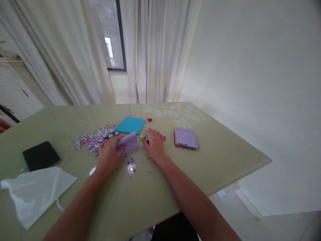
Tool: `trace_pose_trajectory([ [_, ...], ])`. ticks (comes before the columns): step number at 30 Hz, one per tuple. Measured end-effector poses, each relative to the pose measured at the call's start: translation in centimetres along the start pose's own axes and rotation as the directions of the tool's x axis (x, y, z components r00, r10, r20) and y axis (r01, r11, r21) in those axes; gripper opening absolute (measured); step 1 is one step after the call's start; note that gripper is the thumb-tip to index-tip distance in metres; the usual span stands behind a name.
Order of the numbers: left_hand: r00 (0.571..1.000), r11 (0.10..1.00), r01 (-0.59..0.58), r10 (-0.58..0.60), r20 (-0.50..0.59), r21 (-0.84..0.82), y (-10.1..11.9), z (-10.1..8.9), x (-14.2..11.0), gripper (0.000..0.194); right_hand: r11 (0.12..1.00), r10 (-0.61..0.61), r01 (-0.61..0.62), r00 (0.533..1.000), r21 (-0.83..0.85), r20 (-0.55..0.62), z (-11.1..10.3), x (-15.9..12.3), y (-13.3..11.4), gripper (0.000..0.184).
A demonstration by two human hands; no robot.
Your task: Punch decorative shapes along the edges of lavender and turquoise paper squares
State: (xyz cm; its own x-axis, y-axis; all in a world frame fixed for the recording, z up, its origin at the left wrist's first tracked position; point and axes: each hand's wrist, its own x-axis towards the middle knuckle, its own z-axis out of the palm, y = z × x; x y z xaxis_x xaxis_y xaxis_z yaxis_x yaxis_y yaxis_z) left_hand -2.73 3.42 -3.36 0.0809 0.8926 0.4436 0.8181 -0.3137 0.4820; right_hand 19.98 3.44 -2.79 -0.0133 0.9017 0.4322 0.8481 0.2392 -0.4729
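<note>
At the far left of the worktop (120,207) I have a white sheet (37,192), spread loosely, with a black pad (41,156) lying just behind it. Next come the scraps (86,141), many-coloured and scattered thickly, and at their near right edge a row of purple pieces (96,147) with eye-like dots. My left grip (110,150) is beside these, thumb and fingers pinching the left end of the purple paper (130,142), which bends upward between my two hands. Behind it lies the blue stack (130,125); in front, a few red bits (130,161). A red piece (149,119) stands farther back. My right grip (154,144) curves over a green piece (142,136); whether it closes on anything, I cannot tell. Rightmost, well apart, lies the purple stack (186,138), red showing at its edges
</note>
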Motion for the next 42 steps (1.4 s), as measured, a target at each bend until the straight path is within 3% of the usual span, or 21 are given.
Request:
trace_pose_trajectory([
  [3, 0.980, 0.971, 0.144, -0.166, -0.107, -0.189, 0.7, -1.2, 0.4, 0.045, 0.974, 0.010, 0.013, 0.995, 0.228, -0.103, 0.4, -0.2, -0.9, 0.031],
  [5, 0.952, 0.918, 0.204, -0.267, -0.150, -0.340, 1.2, -2.0, 0.5, 0.046, 0.929, -0.009, 0.049, 0.994, 0.368, -0.109, 0.9, -0.6, -1.5, 0.030],
  [8, 0.909, 0.804, 0.246, -0.386, -0.161, -0.541, 2.0, -2.7, 0.4, 0.044, 0.844, -0.011, 0.032, 0.999, 0.535, -0.041, 1.8, -1.3, -2.4, 0.034],
  [11, 0.873, 0.662, 0.285, -0.478, -0.096, -0.693, 2.5, -2.6, 0.2, 0.047, 0.713, 0.035, -0.094, 0.995, 0.695, 0.099, 2.2, -1.8, -3.2, 0.046],
  [13, 0.872, 0.588, 0.296, -0.487, -0.038, -0.753, 2.8, -2.3, 0.1, 0.050, 0.584, 0.044, -0.179, 0.981, 0.792, 0.190, 2.3, -1.8, -3.6, 0.050],
  [16, 0.885, 0.530, 0.323, -0.463, 0.051, -0.784, 3.1, -1.8, -0.1, 0.054, 0.461, 0.037, -0.227, 0.971, 0.858, 0.237, 2.1, -1.6, -4.0, 0.036],
  [19, 0.898, 0.450, 0.312, -0.426, 0.106, -0.837, 3.2, -1.6, -0.2, 0.057, 0.453, 0.111, -0.219, 0.976, 0.864, 0.189, 1.7, -1.2, -3.9, 0.031],
  [21, 0.908, 0.415, 0.269, -0.410, 0.086, -0.869, 3.1, -1.7, -0.1, 0.052, 0.460, 0.161, -0.205, 0.976, 0.864, 0.146, 1.4, -0.9, -3.6, 0.029],
  [25, 0.912, 0.472, 0.239, -0.409, 0.030, -0.848, 2.6, -2.2, 0.2, 0.040, 0.449, 0.211, -0.203, 0.970, 0.870, 0.118, 0.9, -0.4, -2.9, 0.026],
  [29, 0.912, 0.545, 0.277, -0.407, 0.038, -0.791, 2.6, -2.9, 0.3, 0.035, 0.428, 0.259, -0.216, 0.960, 0.878, 0.110, 0.6, -0.1, -2.5, 0.024],
  [35, 0.903, 0.554, 0.325, -0.422, 0.078, -0.766, 2.8, -3.2, 0.2, 0.037, 0.375, 0.322, -0.219, 0.942, 0.901, 0.095, 0.5, -0.1, -2.5, 0.025],
  [40, 0.886, 0.464, 0.378, -0.433, 0.167, -0.802, 2.6, -2.8, 0.2, 0.046, 0.371, 0.395, -0.209, 0.917, 0.905, 0.049, 0.5, -0.1, -2.1, 0.024],
  [42, 0.893, 0.467, 0.378, -0.411, 0.182, -0.799, 2.6, -2.8, 0.2, 0.050, 0.320, 0.402, -0.204, 0.914, 0.925, 0.062, 0.7, 0.0, -2.0, 0.025],
])
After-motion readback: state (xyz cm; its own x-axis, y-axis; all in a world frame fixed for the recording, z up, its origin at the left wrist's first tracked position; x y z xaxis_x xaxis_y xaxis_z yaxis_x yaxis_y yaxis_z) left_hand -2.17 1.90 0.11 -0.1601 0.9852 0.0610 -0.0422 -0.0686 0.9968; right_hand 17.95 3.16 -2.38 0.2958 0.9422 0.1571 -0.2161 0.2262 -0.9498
